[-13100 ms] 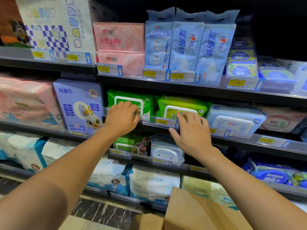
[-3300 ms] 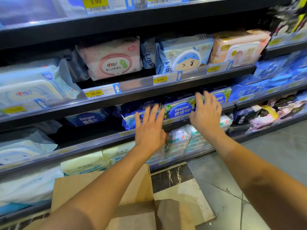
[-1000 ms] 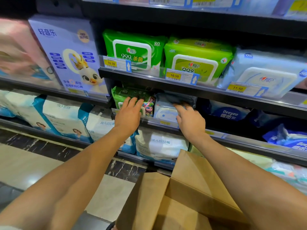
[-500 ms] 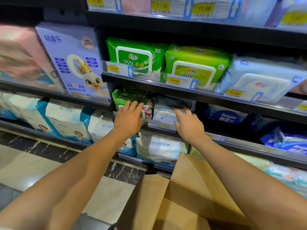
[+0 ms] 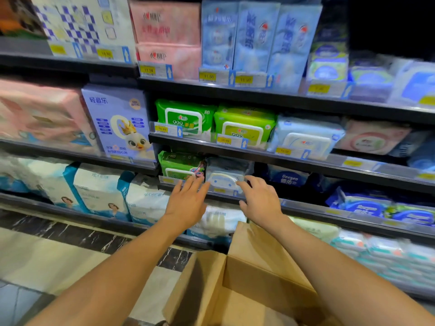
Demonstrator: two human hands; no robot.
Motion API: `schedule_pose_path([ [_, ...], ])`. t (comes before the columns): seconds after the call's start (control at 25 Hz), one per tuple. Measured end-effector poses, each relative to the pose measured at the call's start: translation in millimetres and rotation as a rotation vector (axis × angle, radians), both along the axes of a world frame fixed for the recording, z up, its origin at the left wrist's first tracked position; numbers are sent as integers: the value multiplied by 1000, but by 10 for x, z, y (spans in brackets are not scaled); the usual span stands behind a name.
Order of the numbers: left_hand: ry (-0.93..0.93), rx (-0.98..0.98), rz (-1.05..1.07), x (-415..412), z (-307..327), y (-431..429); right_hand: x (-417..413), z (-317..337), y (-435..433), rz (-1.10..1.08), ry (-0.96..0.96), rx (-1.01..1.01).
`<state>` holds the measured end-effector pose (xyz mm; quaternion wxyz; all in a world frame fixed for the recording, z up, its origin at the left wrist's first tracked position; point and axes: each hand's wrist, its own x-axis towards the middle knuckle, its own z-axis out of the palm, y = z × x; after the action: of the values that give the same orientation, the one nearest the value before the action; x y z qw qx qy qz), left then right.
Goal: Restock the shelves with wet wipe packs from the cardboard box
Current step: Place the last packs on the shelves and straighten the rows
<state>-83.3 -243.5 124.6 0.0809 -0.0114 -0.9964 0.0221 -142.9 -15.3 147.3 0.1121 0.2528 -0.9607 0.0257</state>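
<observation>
Now both hands have drawn back off the packs they were pressing half a second ago. The left hand (image 5: pixel 187 203) floats flat and spread just before the green wet wipe pack (image 5: pixel 180 164); the right hand (image 5: pixel 259 201), loosely open and holding nothing, hangs by the pale blue pack (image 5: pixel 226 177). Those two look seated on the shelf (image 5: pixel 306 209). The cardboard box (image 5: pixel 254 278) waits below, so another fetch probably follows.

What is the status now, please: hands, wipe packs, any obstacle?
Left hand and right hand open, empty. Pale blue wipe pack on shelf, between them. Cardboard box below, flaps up. Nothing blocking.
</observation>
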Motion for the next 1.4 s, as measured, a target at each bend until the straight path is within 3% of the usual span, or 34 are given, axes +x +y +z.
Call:
schedule_pose_path([
  [0.32,233,-54,-140,314,1162,944,502,1132,817,-49,200,-18],
  [0.8,480,-99,-341,-72,2813,2709,621,2653,2668,-275,436,-68],
  [1.08,478,-37,-402,-782,3204,3588,136,3000,3738,-397,438,-96],
  [1.4,403,68,-399,-1589,3297,4065,-663,3064,4207,-384,368,-72],
])
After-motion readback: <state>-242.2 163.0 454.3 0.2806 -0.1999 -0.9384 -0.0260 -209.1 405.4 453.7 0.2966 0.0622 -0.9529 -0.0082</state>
